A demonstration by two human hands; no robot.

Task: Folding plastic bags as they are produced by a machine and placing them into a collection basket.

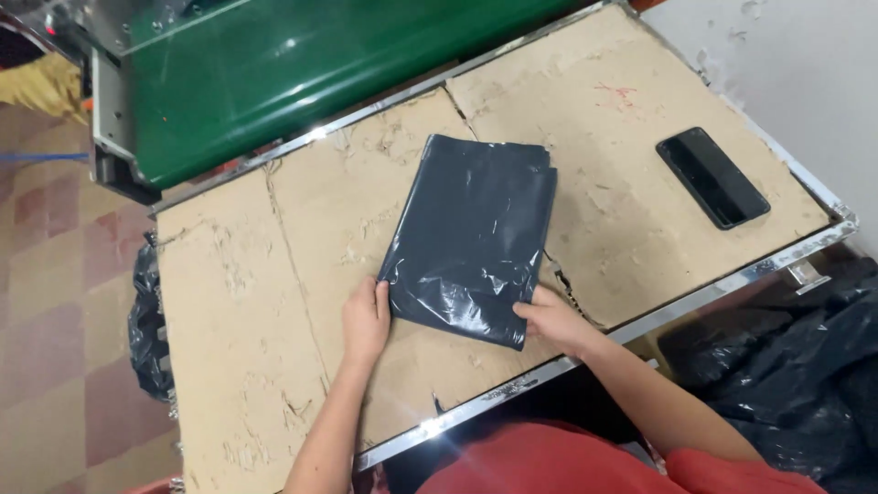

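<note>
1. Bag (471, 238): dark plastic, folded flat, lies mid-bench (238, 348) on worn cardboard, its far end toward the green machine (302, 73).
2. Left hand (366, 320): at the bag's near-left corner, fingers curled onto the edge, pinching or pressing it; can't tell which.
3. Right hand (553, 320): at the near-right corner, fingers narrow, tips on the bag's edge; the grip underneath is hidden.
4. Phone (713, 177): dark, lies well apart from the bag, near the bench's right rim.
5. More black plastic (796, 366) sits below the bench to the right, and a bit shows at the left side.
6. Risks, as a guess: the slick film could slide out from a light corner hold, so the fold opens; the torn cardboard could snag the bag if dragged; a wide sweep to the right could knock the phone toward the rim.
</note>
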